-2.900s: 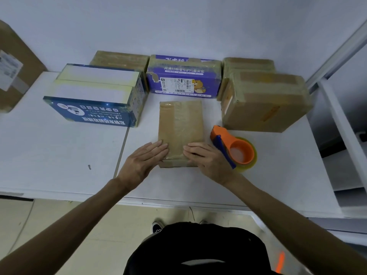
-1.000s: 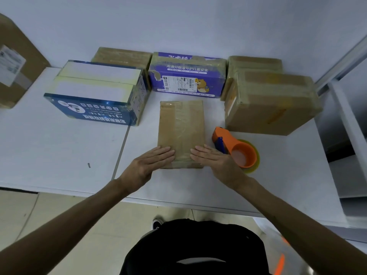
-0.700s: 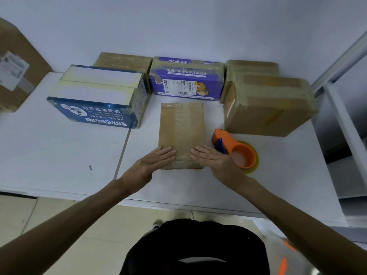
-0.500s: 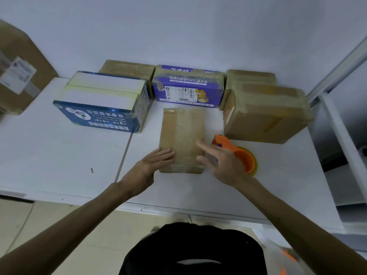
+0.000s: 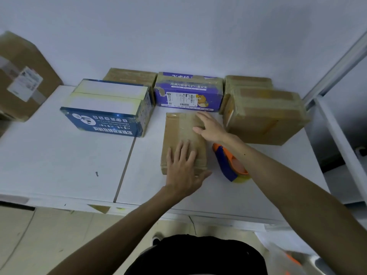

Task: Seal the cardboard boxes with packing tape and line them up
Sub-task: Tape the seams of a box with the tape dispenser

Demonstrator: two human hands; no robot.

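A flat brown cardboard box [image 5: 178, 132] with clear tape along its top lies in the middle of the white table [image 5: 59, 159]. My left hand [image 5: 183, 167] lies flat on its near end, fingers spread and straight. My right hand [image 5: 208, 126] rests with straight fingers on the far right part of the box. An orange and blue tape dispenser [image 5: 230, 165] with a yellowish roll lies just right of the box, partly hidden under my right forearm.
Behind stand a blue and white box [image 5: 107, 108], a purple box [image 5: 188, 92], two brown boxes [image 5: 131, 76] [image 5: 248, 82] by the wall and a taped brown box [image 5: 264, 116] at right. A large carton [image 5: 21, 76] sits far left. A white frame [image 5: 337, 135] borders the right side.
My left hand slid from the box's near left corner onto its top. My right hand left the near right corner and reached forward to the far right part of the box.
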